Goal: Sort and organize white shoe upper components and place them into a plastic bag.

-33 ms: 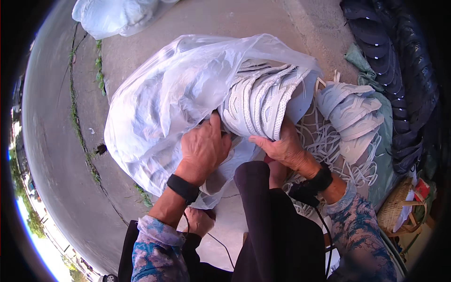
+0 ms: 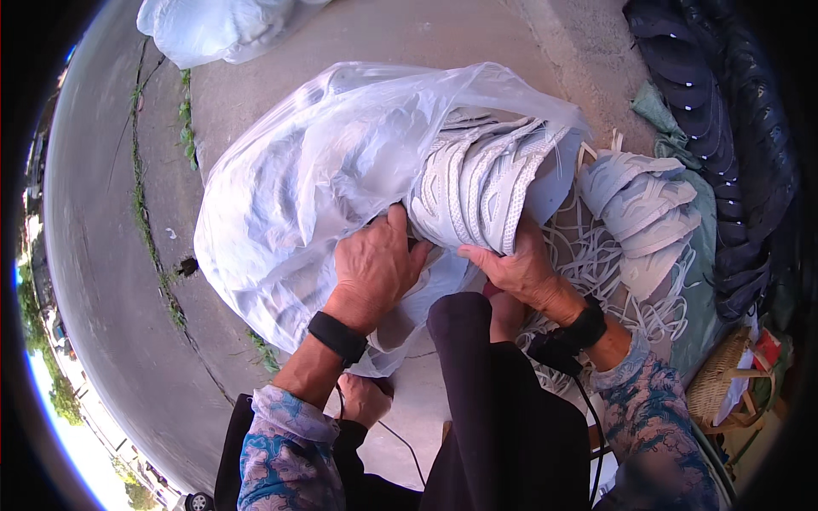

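A big translucent white plastic bag (image 2: 290, 196) lies on the concrete in front of me. A stack of white shoe uppers (image 2: 477, 183) sits in its mouth, half covered by the plastic. My left hand (image 2: 375, 268) grips the bag's edge right beside the stack's lower left end. My right hand (image 2: 515, 268) holds the stack from underneath at its lower right end. Both wrists wear black bands. My dark-trousered knee (image 2: 464, 341) rises between the two forearms.
A second stack of white uppers (image 2: 639, 213) rests to the right on a tangle of white strips (image 2: 588, 264) and green cloth (image 2: 660, 111). Dark navy pieces (image 2: 724, 128) are piled at the far right. A woven basket (image 2: 720, 387) stands lower right, another white bag (image 2: 213, 25) at the top.
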`<state>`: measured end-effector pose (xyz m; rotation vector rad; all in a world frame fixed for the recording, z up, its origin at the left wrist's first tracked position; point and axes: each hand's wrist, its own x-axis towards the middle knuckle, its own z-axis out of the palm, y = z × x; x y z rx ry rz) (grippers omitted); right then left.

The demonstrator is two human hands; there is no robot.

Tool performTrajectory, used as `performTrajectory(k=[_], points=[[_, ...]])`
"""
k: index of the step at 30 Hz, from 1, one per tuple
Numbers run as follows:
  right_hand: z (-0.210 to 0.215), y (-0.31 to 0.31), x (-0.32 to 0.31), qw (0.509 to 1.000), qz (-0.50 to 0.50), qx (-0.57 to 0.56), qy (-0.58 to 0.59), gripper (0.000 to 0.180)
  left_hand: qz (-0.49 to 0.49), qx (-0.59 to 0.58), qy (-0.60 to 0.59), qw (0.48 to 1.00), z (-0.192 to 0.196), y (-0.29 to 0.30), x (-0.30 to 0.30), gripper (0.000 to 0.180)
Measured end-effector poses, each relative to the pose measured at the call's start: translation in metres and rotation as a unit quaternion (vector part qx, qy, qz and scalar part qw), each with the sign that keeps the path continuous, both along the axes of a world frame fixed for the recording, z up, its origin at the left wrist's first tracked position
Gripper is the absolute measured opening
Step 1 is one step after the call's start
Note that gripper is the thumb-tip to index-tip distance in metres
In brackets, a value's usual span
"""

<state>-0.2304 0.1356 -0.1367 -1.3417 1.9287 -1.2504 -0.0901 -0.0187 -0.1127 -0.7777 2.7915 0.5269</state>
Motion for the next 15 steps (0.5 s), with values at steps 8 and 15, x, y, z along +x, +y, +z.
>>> performTrajectory(k=[8, 15], points=[[0.008, -0.020, 0.013, 0.996, -0.054, -0.071, 0.016, 0.041, -0.024, -0.013, 0.016, 1.000, -0.006, -0.010, 0.019, 0.020], [-0.044, -0.024, 0.025, 0.986, -0.001, -0.063, 0.153, 0.044, -0.067, 0.119, 0.152, 0.979, 0.012, -0.004, 0.009, 0.007]])
